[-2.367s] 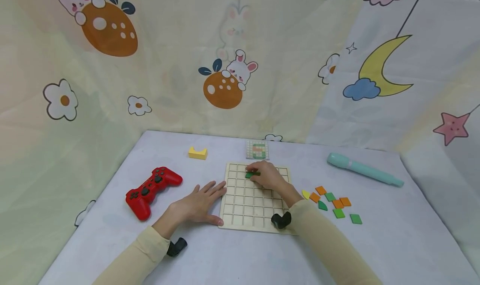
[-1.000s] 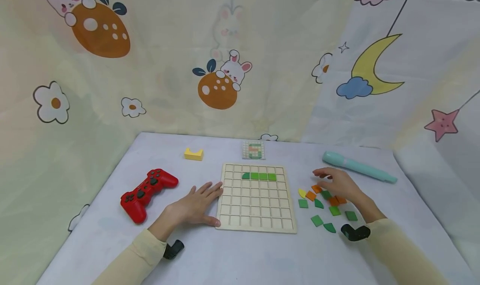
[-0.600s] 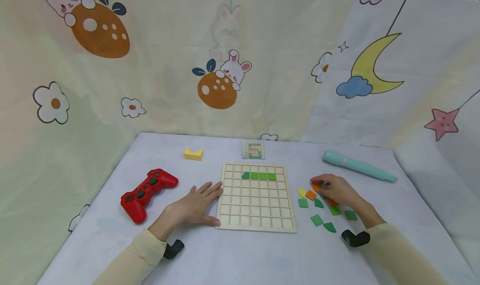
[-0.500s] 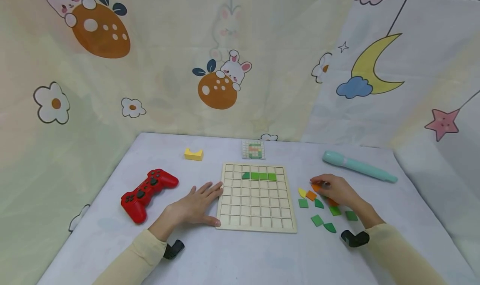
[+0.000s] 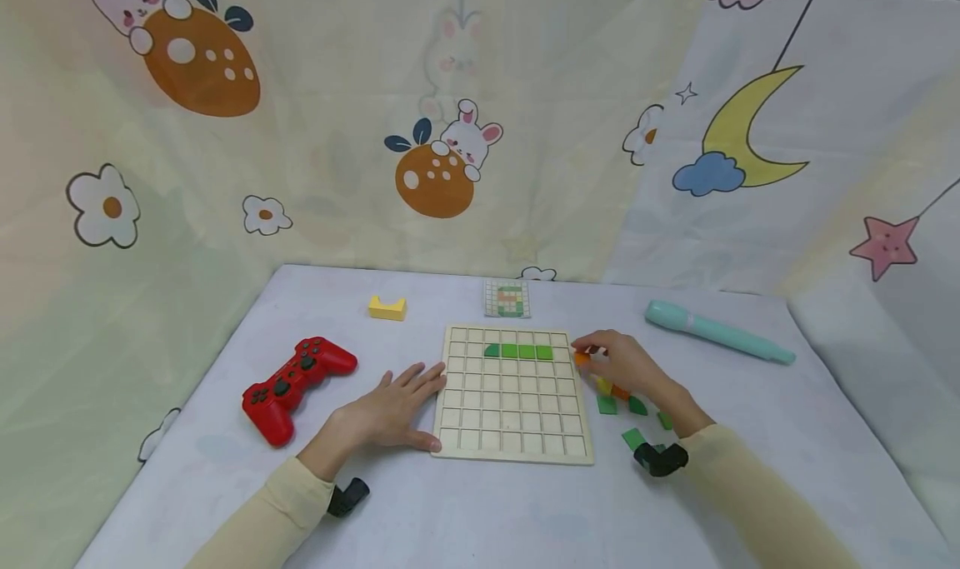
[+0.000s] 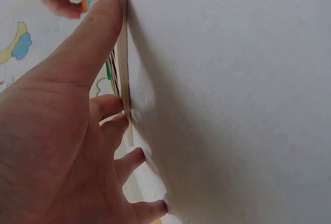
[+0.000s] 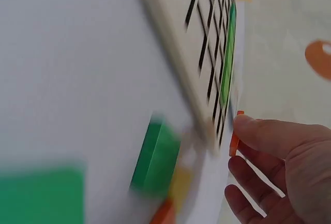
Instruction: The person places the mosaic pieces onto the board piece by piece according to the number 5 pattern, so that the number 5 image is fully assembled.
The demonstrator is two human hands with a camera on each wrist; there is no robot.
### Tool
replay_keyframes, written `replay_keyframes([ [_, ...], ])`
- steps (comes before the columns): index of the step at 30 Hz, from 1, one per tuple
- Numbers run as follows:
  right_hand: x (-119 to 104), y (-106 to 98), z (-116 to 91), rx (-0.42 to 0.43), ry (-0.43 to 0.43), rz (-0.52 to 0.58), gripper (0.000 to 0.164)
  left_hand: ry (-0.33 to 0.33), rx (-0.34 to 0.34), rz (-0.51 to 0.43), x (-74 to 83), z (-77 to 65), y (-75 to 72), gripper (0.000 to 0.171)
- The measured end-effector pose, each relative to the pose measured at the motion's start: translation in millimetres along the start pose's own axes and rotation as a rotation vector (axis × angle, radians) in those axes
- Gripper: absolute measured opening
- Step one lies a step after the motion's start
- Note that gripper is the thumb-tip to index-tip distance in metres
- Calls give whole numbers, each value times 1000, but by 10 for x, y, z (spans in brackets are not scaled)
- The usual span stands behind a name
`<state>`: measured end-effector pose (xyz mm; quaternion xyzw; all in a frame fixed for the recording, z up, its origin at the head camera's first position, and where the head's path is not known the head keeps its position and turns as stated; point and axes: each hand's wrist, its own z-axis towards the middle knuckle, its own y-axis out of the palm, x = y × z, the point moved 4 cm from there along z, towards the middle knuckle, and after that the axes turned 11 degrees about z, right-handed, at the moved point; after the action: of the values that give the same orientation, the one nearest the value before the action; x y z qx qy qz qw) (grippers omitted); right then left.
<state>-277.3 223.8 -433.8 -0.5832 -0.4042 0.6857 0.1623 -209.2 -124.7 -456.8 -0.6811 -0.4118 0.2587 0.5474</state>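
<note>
An orange tile (image 5: 582, 358) is pinched between thumb and fingers of the right hand (image 5: 621, 362), just beside the right edge of the grid board (image 5: 510, 421). The board's left edge is touched by the spread left hand (image 5: 397, 406). The tile is judged light, stiff and perhaps slippery; it is best held by opposite edges.
</note>
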Motion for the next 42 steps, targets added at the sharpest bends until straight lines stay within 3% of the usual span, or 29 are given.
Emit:
replay_keyframes([
  [7, -442, 406, 245, -65, -117, 35, 36, -2, -10, -2, 2, 11, 7, 98],
  [13, -739, 703, 385, -70, -193, -7, 31, -2, -17, 5, 3, 21, 10, 99],
  [18, -884, 855, 453, -55, -192, -64, 31, 0, -14, 8, 4, 17, 5, 99],
  [24, -944, 939, 494, -35, -157, -102, 31, -2, -8, 12, 1, 16, 6, 98],
  [42, -936, 952, 461, 3, -213, -117, 28, -9, -9, 30, -17, 12, 20, 98],
])
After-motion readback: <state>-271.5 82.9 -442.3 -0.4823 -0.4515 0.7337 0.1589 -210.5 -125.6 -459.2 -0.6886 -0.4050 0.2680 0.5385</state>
